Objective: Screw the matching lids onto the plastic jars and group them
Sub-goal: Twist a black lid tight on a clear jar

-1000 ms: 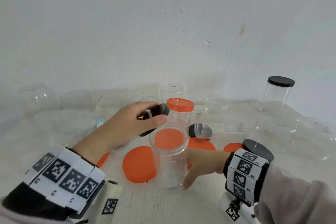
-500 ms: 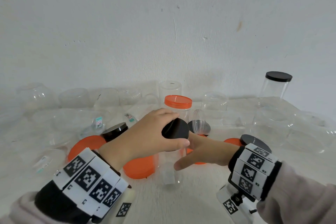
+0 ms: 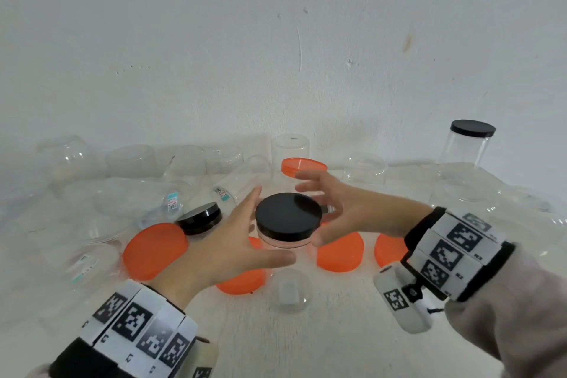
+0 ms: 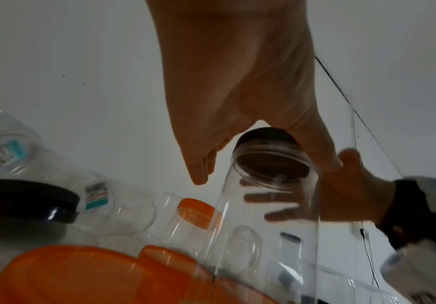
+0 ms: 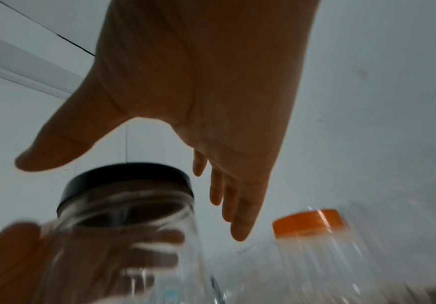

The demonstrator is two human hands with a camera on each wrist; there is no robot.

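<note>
both hands, the left hand (image 3: 227, 252) and right hand (image 3: 346, 212), are hovering with fingers spread and holding nothing on either side of the jar (image 3: 287, 258) standing mid-tabletop, its black lid (image 3: 287, 216) sitting on top, probably ready for twisting.

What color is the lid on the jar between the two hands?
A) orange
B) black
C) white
B: the clear jar between the left hand and the right hand wears a black lid; the orange lids lie loose on the table.
</note>
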